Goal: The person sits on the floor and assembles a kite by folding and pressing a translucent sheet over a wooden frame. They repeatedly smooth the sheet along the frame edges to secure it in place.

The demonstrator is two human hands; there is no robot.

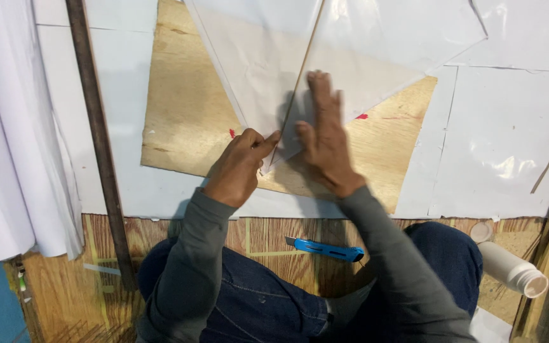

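A white translucent sheet (pixel 268 70), cut to a point like a kite, lies on a plywood board (pixel 185 121). A thin wooden stick (pixel 303 63) runs down its middle to the tip. My left hand (pixel 239 165) pinches the sheet's bottom tip and the stick's end between thumb and finger. My right hand (pixel 325 136) lies flat on the sheet just right of the stick, fingers stretched out and pressing down.
A blue utility knife (pixel 325 249) lies on the wooden floor between my knees. A white plastic bottle (pixel 513 268) lies open at the right, its cap (pixel 481 232) beside it. A dark metal rod (pixel 96 133) runs along the left. Rolled white sheets (pixel 14 140) lie far left.
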